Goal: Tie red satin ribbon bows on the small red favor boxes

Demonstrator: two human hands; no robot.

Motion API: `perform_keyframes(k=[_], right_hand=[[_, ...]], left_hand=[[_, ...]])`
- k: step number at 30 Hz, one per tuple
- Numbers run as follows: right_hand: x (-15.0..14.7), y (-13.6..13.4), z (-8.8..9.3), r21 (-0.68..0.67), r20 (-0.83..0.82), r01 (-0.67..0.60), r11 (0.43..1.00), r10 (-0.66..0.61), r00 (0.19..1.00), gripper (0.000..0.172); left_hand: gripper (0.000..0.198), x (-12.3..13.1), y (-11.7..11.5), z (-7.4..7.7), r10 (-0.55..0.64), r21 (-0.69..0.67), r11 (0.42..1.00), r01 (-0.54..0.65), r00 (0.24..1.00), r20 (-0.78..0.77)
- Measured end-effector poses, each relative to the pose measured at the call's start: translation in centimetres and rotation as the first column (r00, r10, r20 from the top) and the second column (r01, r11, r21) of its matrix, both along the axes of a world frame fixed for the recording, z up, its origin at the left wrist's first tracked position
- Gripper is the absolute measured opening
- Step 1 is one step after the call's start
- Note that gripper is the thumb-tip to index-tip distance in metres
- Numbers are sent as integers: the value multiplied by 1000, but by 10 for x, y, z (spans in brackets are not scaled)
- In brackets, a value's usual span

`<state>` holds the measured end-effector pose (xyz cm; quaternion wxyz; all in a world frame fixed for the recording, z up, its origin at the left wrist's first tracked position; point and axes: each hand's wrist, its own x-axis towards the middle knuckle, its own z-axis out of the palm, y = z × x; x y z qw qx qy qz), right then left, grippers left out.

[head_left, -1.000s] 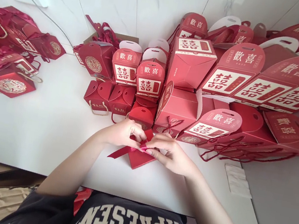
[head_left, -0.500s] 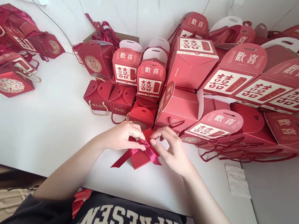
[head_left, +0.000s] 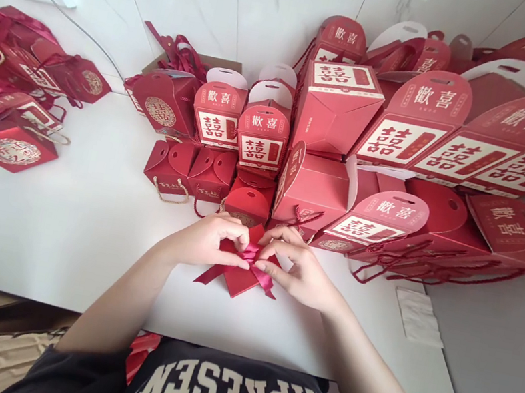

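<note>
Between my hands, a small red gift box (head_left: 238, 282) lies on the white table. A magenta satin ribbon (head_left: 213, 272) is bowed on top of it, its cut tails spreading to the left and right. From the left, my left hand (head_left: 214, 239) pinches the ribbon near the knot with thumb and curled fingers. My right hand (head_left: 294, 264) grips the ribbon from the other side, thumb and fingertips close together beside the knot. The fingers of both hands cover part of the box's top.
Behind my hands stand several red gift boxes (head_left: 263, 136), with larger stacked ones (head_left: 404, 140) on the right. More ribboned boxes (head_left: 15, 143) sit at the left. White tissues (head_left: 419, 317) lie by the table's right edge; a cable (head_left: 66, 9) runs down the tiled wall.
My right hand's thumb and fingers have closed in on the ribbon at the knot. The right ribbon tail has shifted slightly left, and my left hand stays on the bow.
</note>
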<state>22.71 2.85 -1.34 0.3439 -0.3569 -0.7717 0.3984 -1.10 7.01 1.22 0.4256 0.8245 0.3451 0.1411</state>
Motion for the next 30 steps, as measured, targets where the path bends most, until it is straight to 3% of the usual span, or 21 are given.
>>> perform_keyframes(k=[4,7,9,13,16,19,21,23,26,30], right_hand=[[31,2,8,-260,-53,-93,961,82,995,15],[51,5,8,-488,-144,-85,869,16,989,15],[53,6,7,-570,-176,-92,817,-12,984,18],[33,7,6,-585,-21,-9,811,-3,1000,39],[18,5,6,-486,87,49,873,-7,996,42],[12,4,5,-409,88,45,912,-10,996,39],[12,4,5,-403,52,15,915,7,999,37],[12,4,5,-403,28,-11,915,24,999,36],[14,5,4,-411,19,-12,912,22,1000,36],[16,7,0,-503,-38,-40,864,24,999,39]], left_hand=[[25,-21,-4,14,24,9,1000,-24,999,22],[22,-32,-15,20,119,-68,991,-119,993,-13],[23,-32,-24,20,223,-89,970,-228,973,-60],[31,-22,-40,15,417,4,906,-424,890,-182],[39,-16,-46,11,436,124,900,-418,868,-236],[38,-15,-49,8,459,209,886,-414,849,-264],[37,-15,-49,6,443,124,896,-425,861,-248],[36,-15,-47,3,393,-72,907,-414,897,-204],[37,-15,-42,-1,352,-344,861,-374,927,-125],[38,-16,-34,-4,376,-446,818,-364,924,-64]])
